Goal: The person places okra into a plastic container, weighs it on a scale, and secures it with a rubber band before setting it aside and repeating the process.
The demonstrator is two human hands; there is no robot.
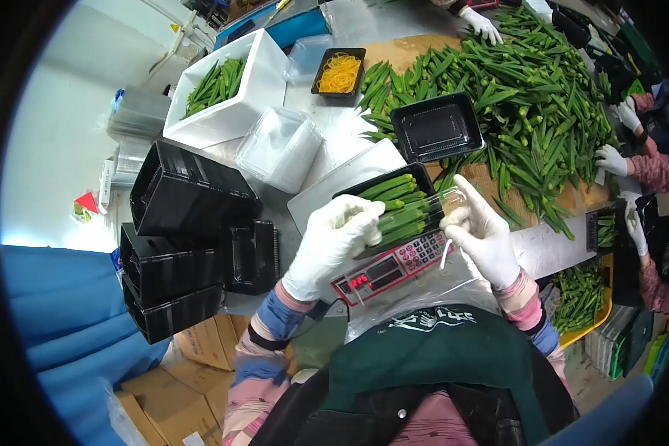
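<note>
A black tray of green okra (pixel 394 195) rests on a weighing scale (pixel 389 269) with a red-framed keypad and a lit red display. Over the okra is a clear plastic lid (pixel 416 218). Gloved in white, my left hand (pixel 336 241) pinches the lid's left side, fingers closed. My right hand (pixel 481 234), also in a white glove, has its thumb and fingers curled at the lid's right edge, the index finger raised. An empty black tray (pixel 437 128) sits behind the scale, beside the large okra pile (pixel 528 104).
Stacked black trays (pixel 189 189) stand at the left, near clear lids (pixel 279 146) and a white foam box (pixel 267 74) holding okra. A small tray of yellow rubber bands (pixel 340 73) is behind. Co-workers' gloved hands (pixel 612 160) reach in from the right and top.
</note>
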